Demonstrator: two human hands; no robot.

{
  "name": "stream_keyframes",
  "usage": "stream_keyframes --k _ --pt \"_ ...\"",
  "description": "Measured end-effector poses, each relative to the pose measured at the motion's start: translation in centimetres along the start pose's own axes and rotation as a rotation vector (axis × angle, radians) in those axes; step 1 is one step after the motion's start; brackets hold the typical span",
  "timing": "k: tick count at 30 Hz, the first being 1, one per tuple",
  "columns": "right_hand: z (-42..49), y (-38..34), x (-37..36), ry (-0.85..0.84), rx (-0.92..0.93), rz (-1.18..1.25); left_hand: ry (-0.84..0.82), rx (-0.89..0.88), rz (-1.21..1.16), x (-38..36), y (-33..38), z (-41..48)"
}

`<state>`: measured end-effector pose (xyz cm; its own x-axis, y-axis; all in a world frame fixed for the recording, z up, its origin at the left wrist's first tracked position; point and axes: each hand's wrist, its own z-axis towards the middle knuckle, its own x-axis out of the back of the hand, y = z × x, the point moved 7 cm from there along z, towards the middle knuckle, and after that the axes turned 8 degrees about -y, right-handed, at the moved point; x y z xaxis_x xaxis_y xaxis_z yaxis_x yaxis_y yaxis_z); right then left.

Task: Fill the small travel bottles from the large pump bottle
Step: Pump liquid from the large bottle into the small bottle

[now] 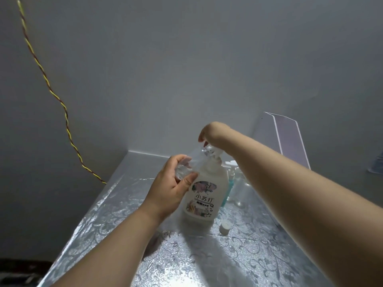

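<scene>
Now: filling step, judged mid-pump on one small bottle, liquid flow not visible.
Left hands: left hand [172,189] grips the clear small travel bottle [191,162], fingers and thumb curled round it, bottle tilted, mouth up against the nozzle, just left of frame centre.
Right hands: right hand [211,131] sits on top of the pump head [211,151], wrist bent down; fingers mostly hidden, can't tell how far open.
Task thing: large pump bottle [204,193] stands upright on the desk [124,204], centre frame.
Also: loose white cap [225,225] on desk, lower right of the big bottle; more small bottles [235,175] behind it, partly hidden by the right arm.
Next move: likely press straight down, keep mouth under the nozzle, then cap.
</scene>
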<state>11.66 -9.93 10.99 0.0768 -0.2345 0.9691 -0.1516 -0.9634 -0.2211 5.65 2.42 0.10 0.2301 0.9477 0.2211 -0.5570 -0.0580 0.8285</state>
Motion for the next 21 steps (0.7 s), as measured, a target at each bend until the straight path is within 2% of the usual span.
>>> stream_keyframes --k 3,7,14,16,21 --pt "0.5 0.5 -0.5 0.002 -0.006 -0.117 -0.002 -0.003 0.081 0.0 0.4 -0.3" --pt "0.7 0.7 -0.5 0.04 -0.007 -0.127 0.016 0.014 0.094 0.3 0.3 -0.5" --pt "0.1 0.7 1.1 0.123 0.038 0.065 0.019 0.018 0.042 0.6 0.9 -0.6" --pt "-0.1 0.4 1.1 0.131 0.07 0.036 0.034 0.016 0.06 0.7 0.9 -0.5" --pt "0.5 -0.1 -0.4 -0.012 0.007 -0.095 0.051 -0.009 0.101 0.6 0.7 -0.5"
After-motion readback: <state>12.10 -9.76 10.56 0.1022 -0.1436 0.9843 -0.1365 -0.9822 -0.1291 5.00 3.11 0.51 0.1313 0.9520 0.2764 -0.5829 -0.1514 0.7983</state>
